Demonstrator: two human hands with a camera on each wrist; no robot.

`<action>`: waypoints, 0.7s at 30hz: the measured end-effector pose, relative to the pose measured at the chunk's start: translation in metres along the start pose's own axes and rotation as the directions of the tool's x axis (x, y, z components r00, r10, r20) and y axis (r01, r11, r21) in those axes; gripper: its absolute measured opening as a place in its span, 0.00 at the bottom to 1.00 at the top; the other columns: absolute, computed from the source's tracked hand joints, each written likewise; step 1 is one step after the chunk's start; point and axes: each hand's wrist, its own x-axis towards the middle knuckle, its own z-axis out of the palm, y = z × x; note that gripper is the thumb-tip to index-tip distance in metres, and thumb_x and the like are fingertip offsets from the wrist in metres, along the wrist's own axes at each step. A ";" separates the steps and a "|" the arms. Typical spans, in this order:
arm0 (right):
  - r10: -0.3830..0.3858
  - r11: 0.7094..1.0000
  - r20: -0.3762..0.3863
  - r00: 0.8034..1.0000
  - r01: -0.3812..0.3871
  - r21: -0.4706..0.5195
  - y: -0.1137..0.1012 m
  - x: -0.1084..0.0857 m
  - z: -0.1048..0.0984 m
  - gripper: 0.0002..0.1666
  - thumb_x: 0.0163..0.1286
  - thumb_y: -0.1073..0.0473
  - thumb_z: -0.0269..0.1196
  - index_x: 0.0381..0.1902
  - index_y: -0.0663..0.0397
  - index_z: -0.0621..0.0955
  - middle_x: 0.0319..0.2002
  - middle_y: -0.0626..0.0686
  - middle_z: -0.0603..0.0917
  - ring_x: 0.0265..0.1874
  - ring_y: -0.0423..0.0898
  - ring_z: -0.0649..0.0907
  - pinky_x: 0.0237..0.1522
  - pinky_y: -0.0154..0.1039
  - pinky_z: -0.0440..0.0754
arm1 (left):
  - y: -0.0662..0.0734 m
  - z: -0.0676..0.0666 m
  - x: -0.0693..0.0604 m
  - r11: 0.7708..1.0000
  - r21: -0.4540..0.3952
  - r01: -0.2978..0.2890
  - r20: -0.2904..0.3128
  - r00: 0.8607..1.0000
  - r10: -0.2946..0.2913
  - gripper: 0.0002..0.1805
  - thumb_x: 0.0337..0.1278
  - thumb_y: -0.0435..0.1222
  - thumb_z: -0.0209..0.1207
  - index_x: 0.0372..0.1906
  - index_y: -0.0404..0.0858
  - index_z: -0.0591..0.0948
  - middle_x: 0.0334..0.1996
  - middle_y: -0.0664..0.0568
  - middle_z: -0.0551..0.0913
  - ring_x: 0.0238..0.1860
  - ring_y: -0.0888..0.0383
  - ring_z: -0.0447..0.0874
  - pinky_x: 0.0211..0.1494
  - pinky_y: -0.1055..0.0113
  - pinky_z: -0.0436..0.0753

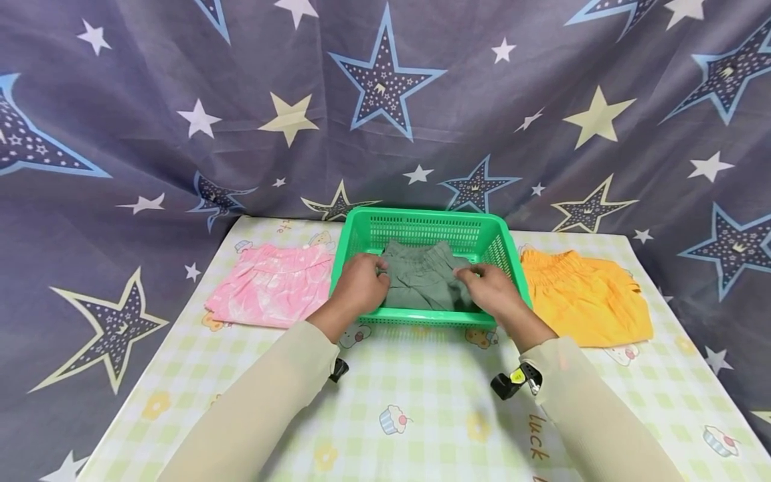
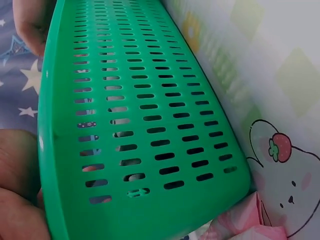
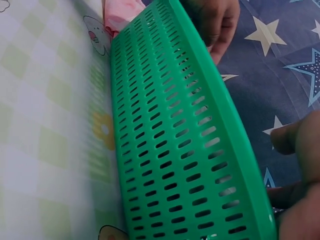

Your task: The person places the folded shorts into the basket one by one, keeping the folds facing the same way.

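Folded grey-green shorts (image 1: 424, 278) lie inside a green plastic basket (image 1: 421, 314), waistband toward the back. My left hand (image 1: 364, 284) reaches over the basket's front left, its curled fingers at the shorts' left edge. Whether cloth is between those fingers is hidden. At the shorts' right edge is my right hand (image 1: 490, 288), thumb and finger apart. The right wrist view shows a gap between the right hand's thumb and finger (image 3: 287, 192), with no cloth in it. In the left wrist view, the left hand (image 2: 20, 185) is partly covered by the basket's rim (image 2: 46, 145).
Pink patterned shorts (image 1: 274, 284) lie folded left of the basket, and orange shorts (image 1: 587, 298) lie to its right. All rest on a table with a checked cloth (image 1: 391, 381). A dark star-patterned curtain (image 1: 241, 154) hangs behind and beside the table.
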 end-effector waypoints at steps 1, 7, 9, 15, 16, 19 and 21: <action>-0.013 1.000 -0.026 1.000 0.013 0.012 0.001 0.000 0.001 0.37 0.80 0.41 0.53 0.75 0.59 0.68 0.74 0.62 0.66 0.72 0.63 0.65 0.68 0.63 0.66 | 0.000 -0.001 -0.001 1.000 -0.016 -0.006 -0.012 1.000 0.006 0.15 0.72 0.32 0.54 0.56 0.34 0.83 0.63 0.40 0.76 0.67 0.44 0.71 0.63 0.51 0.75; -0.085 0.988 -0.231 0.969 0.113 0.109 0.004 -0.006 0.008 0.28 0.78 0.47 0.56 0.67 0.57 0.75 0.67 0.61 0.73 0.65 0.60 0.72 0.62 0.58 0.73 | -0.004 -0.014 -0.010 0.993 -0.100 -0.055 -0.138 0.990 0.041 0.15 0.69 0.31 0.53 0.54 0.35 0.84 0.59 0.41 0.79 0.61 0.46 0.77 0.59 0.51 0.77; -0.122 0.978 -0.297 0.947 0.165 0.125 0.005 -0.009 0.010 0.25 0.78 0.49 0.57 0.65 0.57 0.77 0.63 0.60 0.76 0.60 0.59 0.76 0.57 0.57 0.75 | -0.008 -0.021 -0.014 0.988 -0.126 -0.091 -0.208 0.976 0.063 0.14 0.67 0.31 0.53 0.52 0.36 0.84 0.57 0.42 0.80 0.59 0.47 0.78 0.59 0.50 0.77; -0.256 0.938 -0.433 0.864 0.331 0.106 0.008 -0.022 0.018 0.18 0.76 0.57 0.58 0.59 0.57 0.79 0.58 0.57 0.78 0.54 0.57 0.77 0.53 0.53 0.75 | -0.031 -0.048 -0.024 0.965 -0.168 -0.203 -0.512 0.854 0.091 0.12 0.61 0.26 0.54 0.45 0.35 0.84 0.45 0.42 0.81 0.44 0.47 0.80 0.44 0.54 0.76; -0.281 0.930 -0.447 0.850 0.355 0.092 0.008 -0.024 0.019 0.17 0.75 0.58 0.59 0.58 0.57 0.79 0.58 0.57 0.78 0.53 0.57 0.77 0.53 0.53 0.74 | -0.037 -0.053 -0.025 0.965 -0.166 -0.203 -0.559 0.826 0.078 0.12 0.60 0.26 0.53 0.44 0.34 0.84 0.43 0.41 0.81 0.41 0.47 0.79 0.42 0.55 0.75; -0.355 0.907 -0.473 0.807 0.419 0.034 0.010 -0.028 0.022 0.16 0.73 0.62 0.60 0.56 0.59 0.80 0.56 0.58 0.79 0.52 0.59 0.77 0.55 0.53 0.73 | -0.056 -0.066 -0.030 0.981 -0.149 -0.122 -0.625 0.781 0.002 0.11 0.59 0.27 0.53 0.43 0.34 0.83 0.41 0.42 0.78 0.39 0.47 0.77 0.42 0.56 0.72; -0.394 0.894 -0.478 0.785 0.448 -0.001 0.010 -0.031 0.025 0.15 0.71 0.63 0.61 0.54 0.60 0.81 0.55 0.59 0.79 0.51 0.60 0.77 0.55 0.54 0.73 | -0.071 -0.070 -0.033 0.992 -0.122 -0.036 -0.603 0.797 -0.045 0.12 0.59 0.29 0.52 0.43 0.33 0.83 0.41 0.40 0.78 0.42 0.45 0.76 0.45 0.53 0.72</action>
